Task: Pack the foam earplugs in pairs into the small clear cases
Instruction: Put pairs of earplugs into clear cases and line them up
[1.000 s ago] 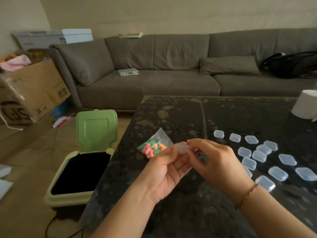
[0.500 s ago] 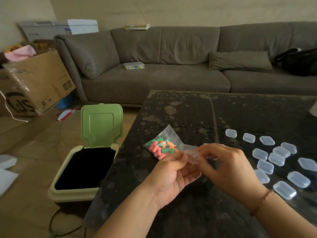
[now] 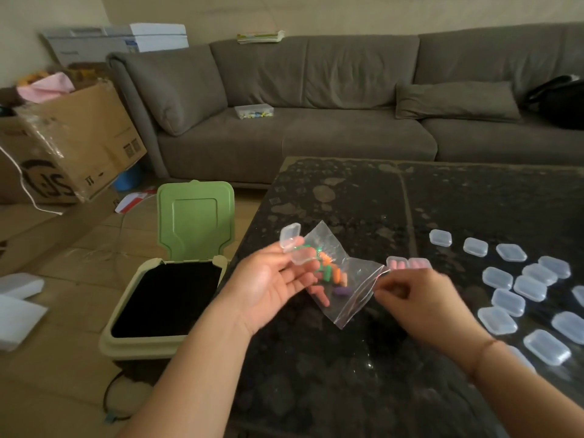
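Observation:
My left hand [image 3: 268, 279] holds a small clear case [image 3: 294, 245] with its lid flipped up, pinched at the fingertips above the dark table [image 3: 347, 191]. My right hand [image 3: 414, 295] pinches the zip edge of a clear plastic bag [image 3: 344, 279]. The bag holds several orange, green, pink and purple foam earplugs [image 3: 331, 276]. Behind the bag lies an open case with pink earplugs [image 3: 407, 263] in it. Several closed clear cases [image 3: 531, 286] lie in rows on the right of the table.
A green-lidded bin [image 3: 170, 295] stands open on the floor left of the table. A grey sofa [image 3: 316, 99] with a small box [image 3: 252, 110] runs along the back. Cardboard boxes [image 3: 72, 143] sit at the left.
My hands have parted: the left now holds the case open, and the right has moved to the bag's zip edge. The bag has shifted nearer. The camera has tilted down and left.

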